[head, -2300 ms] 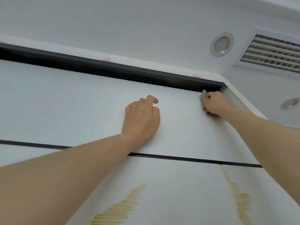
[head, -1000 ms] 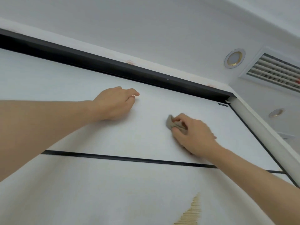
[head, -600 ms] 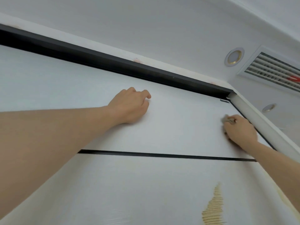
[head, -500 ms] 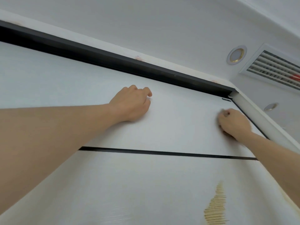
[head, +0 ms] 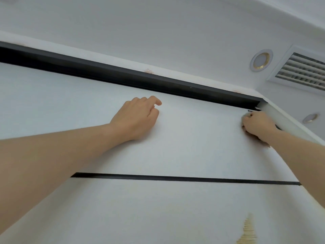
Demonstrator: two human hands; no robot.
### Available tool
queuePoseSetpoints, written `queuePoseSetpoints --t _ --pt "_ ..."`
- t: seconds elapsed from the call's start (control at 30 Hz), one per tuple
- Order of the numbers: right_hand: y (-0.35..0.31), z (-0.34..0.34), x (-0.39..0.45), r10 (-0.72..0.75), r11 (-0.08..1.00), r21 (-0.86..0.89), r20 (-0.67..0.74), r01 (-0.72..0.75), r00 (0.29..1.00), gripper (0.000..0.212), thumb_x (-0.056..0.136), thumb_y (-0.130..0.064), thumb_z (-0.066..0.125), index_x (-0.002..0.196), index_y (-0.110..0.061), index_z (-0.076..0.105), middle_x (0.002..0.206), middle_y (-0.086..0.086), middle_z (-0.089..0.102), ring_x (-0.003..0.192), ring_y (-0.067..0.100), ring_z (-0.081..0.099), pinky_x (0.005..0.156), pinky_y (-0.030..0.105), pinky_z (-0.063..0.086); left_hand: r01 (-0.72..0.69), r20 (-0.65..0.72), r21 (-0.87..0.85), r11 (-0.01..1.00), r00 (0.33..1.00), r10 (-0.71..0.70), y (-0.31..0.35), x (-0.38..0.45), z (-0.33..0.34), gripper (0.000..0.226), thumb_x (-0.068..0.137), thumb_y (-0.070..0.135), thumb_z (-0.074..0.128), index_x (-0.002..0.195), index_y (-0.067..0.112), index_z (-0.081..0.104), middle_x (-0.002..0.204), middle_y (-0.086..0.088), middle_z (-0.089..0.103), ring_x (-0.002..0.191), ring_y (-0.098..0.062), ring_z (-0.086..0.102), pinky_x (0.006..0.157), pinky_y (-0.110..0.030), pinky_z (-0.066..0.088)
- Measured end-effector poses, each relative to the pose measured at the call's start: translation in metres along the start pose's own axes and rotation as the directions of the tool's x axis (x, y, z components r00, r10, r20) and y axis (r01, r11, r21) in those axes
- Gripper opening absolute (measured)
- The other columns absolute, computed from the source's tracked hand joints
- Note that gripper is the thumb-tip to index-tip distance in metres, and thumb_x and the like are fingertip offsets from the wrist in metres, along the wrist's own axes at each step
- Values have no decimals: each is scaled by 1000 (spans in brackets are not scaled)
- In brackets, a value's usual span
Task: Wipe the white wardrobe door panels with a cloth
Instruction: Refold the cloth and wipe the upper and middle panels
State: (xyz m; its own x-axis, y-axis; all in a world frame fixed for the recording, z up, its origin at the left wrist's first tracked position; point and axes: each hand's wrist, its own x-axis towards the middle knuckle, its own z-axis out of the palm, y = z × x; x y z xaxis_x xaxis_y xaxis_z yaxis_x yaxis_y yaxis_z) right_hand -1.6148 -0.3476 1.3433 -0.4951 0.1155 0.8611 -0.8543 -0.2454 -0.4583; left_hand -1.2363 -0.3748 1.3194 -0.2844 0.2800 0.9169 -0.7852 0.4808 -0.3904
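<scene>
A: The right hand (head: 257,125) is working right up in the top corner of the upper door panel (head: 193,138), fingers curled. The cloth (head: 244,118) is barely showing there, just a pale scrap at the fingertips, so I'm guessing it's bunched underneath.

B: And the left hand (head: 136,118) is bracing on the same panel, fingers loosely curled, holding nothing.

A: The risk I'm seeing: knuckles are crowding the black top rail (head: 123,74) and the white side frame (head: 288,125). One hard stroke and they're knocking into either edge, or the cloth is snagging on the small fitting (head: 250,110) in that corner.

B: Both arms are reaching high, too, so pressure could be fading at the corner. Below the black dividing strip (head: 175,177), yellowish marks (head: 248,231) are waiting on the lower panel (head: 158,217).

A: Overhead there's a downlight (head: 261,60) and a vent grille (head: 302,73), well clear.
</scene>
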Motion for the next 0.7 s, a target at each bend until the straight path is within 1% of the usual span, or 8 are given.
queuePoseSetpoints --t 0.07,0.2,0.33,0.37,0.47,0.53,0.6,0.7 --pt "-13 8 3 18 1000 -25 12 -17 1000 20 97 -16 47 95 -9 66 112 21 68 100 38 62 79 37 44 15 -9 -3 1000 1000 -15 0 -1 -1 41 104 23 29 141 27 47 133 0 57 121 -23 45 98 -35 34" --pt "-108 17 -63 -407 913 47 51 405 912 30 101 -33 41 83 -20 61 86 2 69 91 34 67 78 36 52 31 -56 -53 998 998 -34 -1 0 -2 40 104 22 29 139 26 49 134 0 56 124 -21 44 102 -36 35" --pt "-154 8 -166 -784 620 464 398 633 476 26 94 -12 50 104 -28 67 69 -1 68 52 16 64 50 26 51 63 -118 -137 989 990 -79 -2 1 -3 54 90 37 21 131 27 53 129 0 58 124 -21 46 104 -41 38" --pt "-152 8 -161 -795 606 495 403 623 453 30 93 -10 49 105 -31 66 64 -3 66 45 13 60 47 23 48 63 -133 -164 984 987 -86 -3 1 -4 55 87 38 20 129 27 54 126 1 59 123 -21 48 103 -42 39" --pt "-120 18 -66 -581 807 277 211 522 786 21 98 -17 49 106 -23 68 80 -4 73 66 17 68 63 26 52 76 -142 -257 964 983 -115 -2 -1 -6 52 89 36 22 127 27 56 124 2 59 120 -18 50 101 -41 42" --pt "-87 21 -6 -196 980 41 86 193 977 17 98 -20 46 98 -15 61 113 10 72 95 32 64 79 34 48 55 -135 -255 966 987 -91 -2 0 -5 48 93 35 24 126 26 57 124 3 59 119 -17 50 99 -39 42" --pt "-91 32 3 -104 993 -44 48 106 993 23 95 -18 44 109 -14 62 127 11 65 104 34 59 82 35 42 49 -160 -246 968 983 -91 -5 0 -4 48 93 35 24 126 25 57 123 3 59 118 -17 51 98 -39 42" --pt "-158 49 -49 -444 896 44 53 442 894 37 97 -19 41 127 -27 61 129 0 64 117 28 59 81 33 39 56 -206 -268 962 972 -114 -4 4 -3 49 90 33 24 125 23 58 122 4 59 116 -16 52 97 -38 43"
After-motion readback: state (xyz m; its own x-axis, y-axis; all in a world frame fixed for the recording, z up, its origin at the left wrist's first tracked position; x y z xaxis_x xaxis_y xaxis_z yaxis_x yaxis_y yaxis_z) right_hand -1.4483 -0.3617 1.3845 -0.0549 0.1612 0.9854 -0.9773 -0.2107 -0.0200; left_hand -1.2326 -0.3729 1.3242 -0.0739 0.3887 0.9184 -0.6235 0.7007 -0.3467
